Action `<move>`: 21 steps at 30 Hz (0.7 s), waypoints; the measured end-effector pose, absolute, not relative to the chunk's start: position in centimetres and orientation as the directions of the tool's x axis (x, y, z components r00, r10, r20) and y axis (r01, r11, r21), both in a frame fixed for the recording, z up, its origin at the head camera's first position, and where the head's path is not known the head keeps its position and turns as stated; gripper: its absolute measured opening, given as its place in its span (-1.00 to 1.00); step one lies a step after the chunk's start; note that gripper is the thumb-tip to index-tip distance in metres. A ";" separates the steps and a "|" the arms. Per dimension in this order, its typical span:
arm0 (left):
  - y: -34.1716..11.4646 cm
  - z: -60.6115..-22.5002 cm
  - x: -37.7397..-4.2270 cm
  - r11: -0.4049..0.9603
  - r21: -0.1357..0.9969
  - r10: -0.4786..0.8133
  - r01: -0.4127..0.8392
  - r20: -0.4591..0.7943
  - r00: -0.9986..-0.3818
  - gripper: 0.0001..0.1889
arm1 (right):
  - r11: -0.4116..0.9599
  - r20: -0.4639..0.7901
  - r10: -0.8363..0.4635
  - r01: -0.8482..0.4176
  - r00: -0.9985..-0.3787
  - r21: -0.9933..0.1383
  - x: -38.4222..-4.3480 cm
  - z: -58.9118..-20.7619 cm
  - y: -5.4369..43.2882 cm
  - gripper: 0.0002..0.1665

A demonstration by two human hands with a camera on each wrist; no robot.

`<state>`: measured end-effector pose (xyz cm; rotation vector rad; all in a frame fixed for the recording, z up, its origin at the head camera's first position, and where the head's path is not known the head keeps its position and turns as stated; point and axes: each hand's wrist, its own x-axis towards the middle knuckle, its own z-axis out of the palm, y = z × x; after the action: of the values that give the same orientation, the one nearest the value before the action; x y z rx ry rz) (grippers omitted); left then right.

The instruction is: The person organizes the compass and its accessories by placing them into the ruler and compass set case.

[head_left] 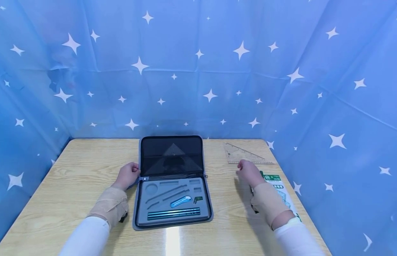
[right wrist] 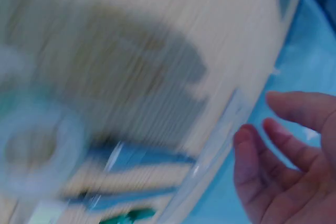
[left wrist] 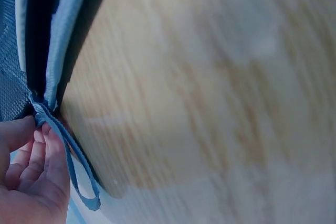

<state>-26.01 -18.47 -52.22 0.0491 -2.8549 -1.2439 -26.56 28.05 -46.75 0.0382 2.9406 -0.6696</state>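
A dark zip case [head_left: 136,213] lies unfolded on the table. Its grey foam tray [head_left: 160,186] holds a blue utility knife [head_left: 181,201], several dark teal pencils [head_left: 173,213] and a small dark green piece [head_left: 198,199]. A clear triangle shows in the raised lid's pocket. My left hand [head_left: 128,175] pinches the case's left edge at the hinge, where a blue strap loop [left wrist: 79,182] hangs. Over the table to the right, my right hand [head_left: 249,173] has its fingers loosely bent with nothing between them, close to a clear set square [head_left: 243,154].
A clear ruler [head_left: 249,162] lies along the set square. Green-and-white packaging [head_left: 279,188] sits partly under my right forearm. The right wrist view shows a blurred pale ring [right wrist: 68,145] and blue tools [right wrist: 149,157]. A starry blue curtain [head_left: 172,89] hangs around the table.
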 end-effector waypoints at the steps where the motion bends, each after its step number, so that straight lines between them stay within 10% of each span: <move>1: -18.5 -52.2 -26.0 0.680 0.733 -0.041 -0.016 0.016 -0.999 -0.80 | 0.921 -0.145 0.020 0.075 -0.989 -0.383 -26.4 -46.8 28.6 -0.81; 10: -18.5 -52.4 -26.1 0.664 0.748 -0.040 -0.006 0.028 -0.999 -0.81 | 0.962 -0.219 0.150 0.194 -0.964 -0.194 -25.5 -47.1 31.3 -0.79; 21: -18.7 -52.6 -26.0 0.671 0.742 -0.045 -0.003 0.036 -0.998 -0.79 | 0.942 -0.281 0.171 0.240 -0.944 -0.233 -25.6 -47.7 31.4 -0.81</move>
<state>-25.99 -18.72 -52.56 0.0405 -2.8245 -1.2538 -25.58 31.36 -47.69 0.3062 2.8397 -0.3869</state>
